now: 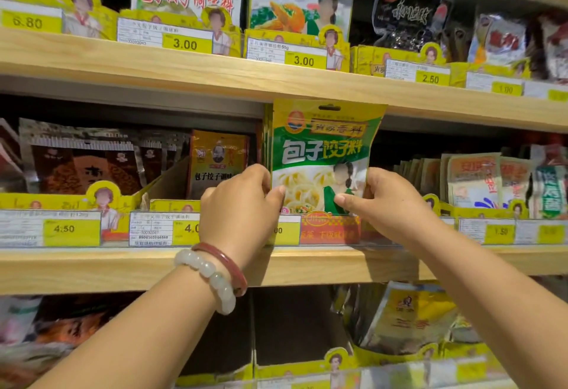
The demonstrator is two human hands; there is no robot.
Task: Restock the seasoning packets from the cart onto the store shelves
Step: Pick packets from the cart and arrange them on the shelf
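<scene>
A stack of yellow-and-green seasoning packets (322, 149) stands upright on the middle wooden shelf (307, 265), its top reaching the shelf above. My left hand (239, 204) grips the stack's lower left edge, thumb on the front. My right hand (390, 201) grips its lower right edge, thumb pressed on the front packet. The packets sit behind the yellow price-label strip (285, 230). The cart is out of view.
A brown packet (218, 161) in an open carton stands just left of the stack; pale packets (473, 179) fill the right. The upper shelf (276, 78) holds green and dark packets. The lower shelf holds yellow packets (408, 318), with a dark gap beside them.
</scene>
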